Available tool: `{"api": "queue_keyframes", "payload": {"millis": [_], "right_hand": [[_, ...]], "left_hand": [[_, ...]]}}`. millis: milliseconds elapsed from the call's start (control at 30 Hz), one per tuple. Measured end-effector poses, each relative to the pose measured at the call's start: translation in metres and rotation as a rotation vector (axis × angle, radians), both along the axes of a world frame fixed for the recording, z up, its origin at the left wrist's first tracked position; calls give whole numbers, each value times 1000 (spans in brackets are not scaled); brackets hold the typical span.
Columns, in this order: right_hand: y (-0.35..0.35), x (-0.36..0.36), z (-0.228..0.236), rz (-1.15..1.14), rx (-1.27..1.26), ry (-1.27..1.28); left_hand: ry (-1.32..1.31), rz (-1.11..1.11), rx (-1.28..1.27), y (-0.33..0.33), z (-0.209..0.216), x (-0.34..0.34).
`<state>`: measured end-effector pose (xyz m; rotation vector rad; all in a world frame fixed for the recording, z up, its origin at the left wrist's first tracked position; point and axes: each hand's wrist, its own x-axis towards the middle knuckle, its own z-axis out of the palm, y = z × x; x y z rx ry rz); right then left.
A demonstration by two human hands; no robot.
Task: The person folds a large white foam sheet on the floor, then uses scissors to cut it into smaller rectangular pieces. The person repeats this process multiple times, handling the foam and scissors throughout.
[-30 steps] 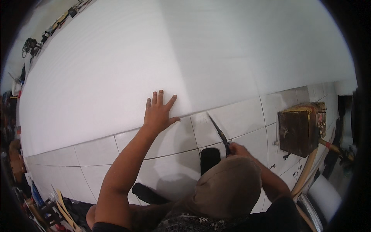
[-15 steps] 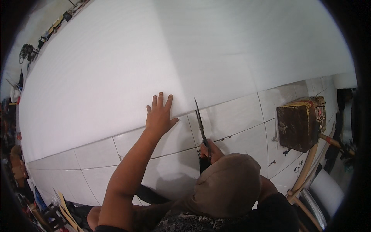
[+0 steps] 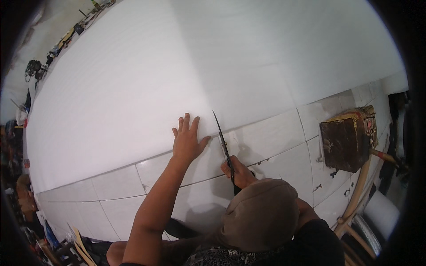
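Observation:
A large white foam sheet (image 3: pixel 177 66) covers most of the tiled floor (image 3: pixel 275 146). My left hand (image 3: pixel 186 139) lies flat on the sheet's near edge with its fingers spread. Just to its right, my right hand (image 3: pixel 239 170) grips black scissors (image 3: pixel 222 137). Their blades point up and away from me, with the tips at the sheet's edge, close to my left thumb. A head in a brown cap (image 3: pixel 262 213) fills the lower middle and hides part of my right forearm.
A dark brown wooden box (image 3: pixel 344 139) stands on the tiles at the right, with a bent wooden chair frame (image 3: pixel 355 199) below it. Tools and cables (image 3: pixel 33 68) lie along the sheet's far left edge. Clutter sits at the lower left (image 3: pixel 26 208).
My right hand has carried the scissors leftward, from right of the left hand to close beside it, blades now at the sheet's edge. My left hand has stayed flat on the sheet.

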<state>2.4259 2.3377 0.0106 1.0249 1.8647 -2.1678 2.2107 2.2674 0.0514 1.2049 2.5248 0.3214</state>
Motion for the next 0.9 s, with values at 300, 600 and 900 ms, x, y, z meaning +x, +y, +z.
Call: {"api": "queue_keyframes", "payload": {"millis": [300, 600, 900], "right_hand": [[-5, -7, -9, -140, -194, 127], [-8, -8, -7, -79, 153, 22], [40, -69, -4, -25, 246, 1]], "left_hand": [[-18, 7, 31, 0, -1, 2], [-11, 1, 102, -6, -11, 12], [16, -7, 205, -8, -26, 18]]}}
